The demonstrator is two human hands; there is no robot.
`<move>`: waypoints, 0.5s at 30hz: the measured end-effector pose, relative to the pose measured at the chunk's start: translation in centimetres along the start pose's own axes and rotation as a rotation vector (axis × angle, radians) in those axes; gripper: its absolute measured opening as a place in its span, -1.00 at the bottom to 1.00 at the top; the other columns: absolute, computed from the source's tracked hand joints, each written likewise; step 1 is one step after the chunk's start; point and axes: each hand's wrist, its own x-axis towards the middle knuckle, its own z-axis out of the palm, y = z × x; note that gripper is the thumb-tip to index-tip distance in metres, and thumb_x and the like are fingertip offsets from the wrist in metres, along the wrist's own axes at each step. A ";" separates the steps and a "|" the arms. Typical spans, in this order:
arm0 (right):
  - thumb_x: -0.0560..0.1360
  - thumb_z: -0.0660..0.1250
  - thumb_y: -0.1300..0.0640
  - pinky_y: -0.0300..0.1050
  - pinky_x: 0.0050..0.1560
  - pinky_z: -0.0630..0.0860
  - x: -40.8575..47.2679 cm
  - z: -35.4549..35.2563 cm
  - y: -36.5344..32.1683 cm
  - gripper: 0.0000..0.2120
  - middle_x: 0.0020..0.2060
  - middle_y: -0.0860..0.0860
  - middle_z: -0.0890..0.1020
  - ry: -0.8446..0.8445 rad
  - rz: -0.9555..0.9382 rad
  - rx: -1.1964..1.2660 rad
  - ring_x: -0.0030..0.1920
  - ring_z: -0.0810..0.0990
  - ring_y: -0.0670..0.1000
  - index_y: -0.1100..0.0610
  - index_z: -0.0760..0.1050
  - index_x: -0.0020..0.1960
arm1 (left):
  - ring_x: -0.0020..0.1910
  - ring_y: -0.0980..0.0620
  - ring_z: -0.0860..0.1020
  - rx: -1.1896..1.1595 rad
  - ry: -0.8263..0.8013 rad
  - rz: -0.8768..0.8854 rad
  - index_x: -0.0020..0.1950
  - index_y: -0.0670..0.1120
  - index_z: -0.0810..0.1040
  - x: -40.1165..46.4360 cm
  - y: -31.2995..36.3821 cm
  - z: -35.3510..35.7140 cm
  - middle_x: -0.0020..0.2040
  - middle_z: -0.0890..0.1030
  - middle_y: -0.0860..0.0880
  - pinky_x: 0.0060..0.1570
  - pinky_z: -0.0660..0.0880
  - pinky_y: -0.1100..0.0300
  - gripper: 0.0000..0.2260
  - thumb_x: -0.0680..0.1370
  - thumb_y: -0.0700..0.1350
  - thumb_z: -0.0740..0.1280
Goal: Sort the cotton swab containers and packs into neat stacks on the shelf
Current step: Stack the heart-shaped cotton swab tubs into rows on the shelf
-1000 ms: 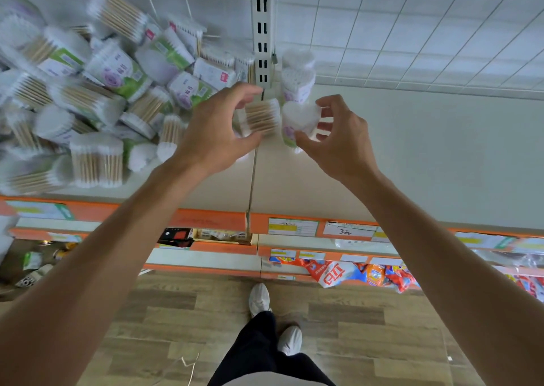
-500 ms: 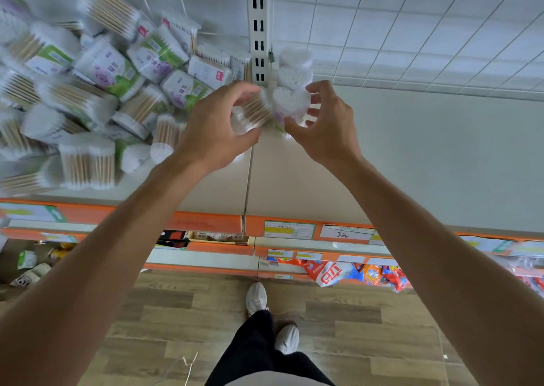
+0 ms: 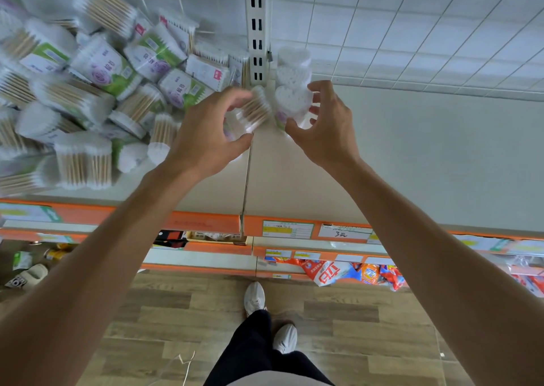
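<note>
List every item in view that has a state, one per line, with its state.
Left hand: grips a wooden-stick swab container, tilted.
Right hand: fingers curled round the front heart-shaped container.
Heart-shaped containers: three lined up by the upright post.
Swab pile: jumbled, unsorted.
Right shelf section: bare.

Bare shelf [image 3: 426, 156] right of heart-shaped containers [image 3: 293, 75]; swab heap [image 3: 97, 91] crowding left, seemingly loose.
</note>
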 end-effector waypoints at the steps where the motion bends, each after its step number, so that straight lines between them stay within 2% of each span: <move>1: 0.38 0.54 -0.11 0.05 0.11 0.59 -0.1 -0.2 -0.1 -0.32 0.23 0.08 0.57 -0.008 -0.014 -0.019 0.16 0.58 0.07 0.12 0.34 0.36 | 0.26 0.08 0.53 0.028 -0.010 0.028 0.41 0.00 0.47 -0.1 0.1 0.0 0.30 0.57 0.00 0.09 0.54 0.18 -0.49 0.47 -0.17 0.48; 4: 0.40 0.53 -0.16 -0.18 0.09 0.42 -1.2 -1.6 -0.6 -0.24 0.31 0.08 0.49 -0.021 -0.066 -0.078 0.20 0.51 0.04 0.13 0.30 0.43 | 0.19 0.00 0.56 0.097 -0.029 0.090 0.42 0.01 0.45 -0.4 0.4 -0.5 0.28 0.57 -0.02 0.13 0.52 0.04 -0.48 0.48 -0.13 0.47; 6: 0.41 0.52 -0.12 -0.26 0.12 0.32 -2.4 -3.0 -1.2 -0.26 0.35 0.05 0.44 -0.052 -0.133 -0.149 0.25 0.47 0.02 0.12 0.30 0.45 | 0.15 0.02 0.55 0.126 -0.023 0.086 0.42 0.02 0.44 -0.7 0.1 -1.4 0.28 0.56 0.01 0.10 0.48 0.12 -0.48 0.49 -0.12 0.47; 9: 0.44 0.50 -0.02 -0.18 0.15 0.38 -3.5 -4.2 -2.6 -0.37 0.34 0.05 0.46 -0.127 -0.270 -0.244 0.27 0.49 0.09 0.14 0.37 0.41 | 0.17 0.03 0.53 0.170 -0.022 0.076 0.42 -0.01 0.45 -1.8 -1.1 -3.0 0.25 0.56 -0.01 0.12 0.45 0.15 -0.47 0.47 -0.12 0.48; 13: 0.49 0.45 0.11 -0.02 0.04 0.51 -3.8 -2.5 -4.9 -0.47 0.28 0.07 0.53 -0.281 -0.415 -0.263 0.11 0.58 0.15 0.17 0.40 0.41 | 0.23 -0.07 0.51 0.261 -0.082 0.059 0.43 -0.08 0.46 -3.1 -2.6 -4.1 0.27 0.56 -0.08 0.15 0.42 0.10 -0.45 0.46 -0.10 0.50; 15: 0.48 0.44 0.22 0.06 0.02 0.56 -3.9 -0.6 -5.5 -0.47 0.30 0.10 0.53 -0.349 -0.484 -0.275 0.11 0.59 0.19 0.21 0.41 0.41 | 0.27 -0.11 0.47 0.287 -0.120 0.052 0.44 -0.14 0.44 -3.5 -3.0 -3.7 0.29 0.53 -0.13 0.20 0.40 0.08 -0.39 0.44 -0.06 0.52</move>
